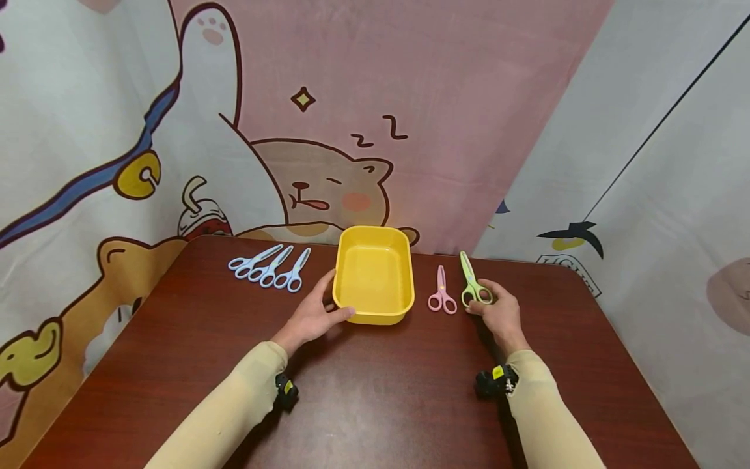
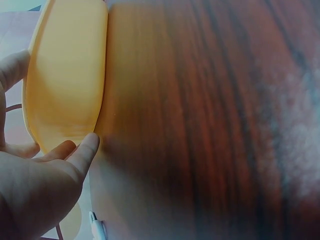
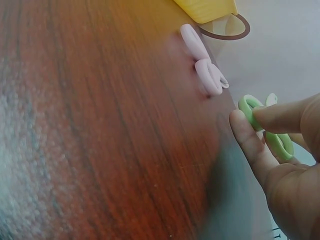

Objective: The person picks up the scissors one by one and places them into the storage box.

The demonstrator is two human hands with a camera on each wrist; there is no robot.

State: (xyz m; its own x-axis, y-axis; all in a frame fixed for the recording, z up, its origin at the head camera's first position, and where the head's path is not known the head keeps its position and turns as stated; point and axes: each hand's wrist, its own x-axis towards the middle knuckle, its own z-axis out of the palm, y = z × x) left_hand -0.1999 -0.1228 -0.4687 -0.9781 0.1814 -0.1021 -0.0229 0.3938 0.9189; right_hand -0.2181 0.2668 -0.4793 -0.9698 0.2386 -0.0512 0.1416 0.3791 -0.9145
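My left hand [image 1: 312,315] holds a yellow plastic bin [image 1: 375,318] at its left side, thumb at the near left corner and fingers along the outer wall. Nothing lies inside the bin. To the right, my right hand [image 1: 501,315] grips green-handled scissors [image 1: 471,283] by their finger loops, blades pointing away from me. In the right wrist view, thumb and fingers pinch a green loop [image 3: 243,106]. Pink scissors [image 1: 442,289] lie on the table between the bin and the right hand.
Several pairs of light blue scissors [image 1: 297,266] lie side by side left of the bin. The dark reddish wooden table [image 1: 387,397] ends at a cartoon-printed cloth [image 1: 445,130] hanging behind and at the sides.
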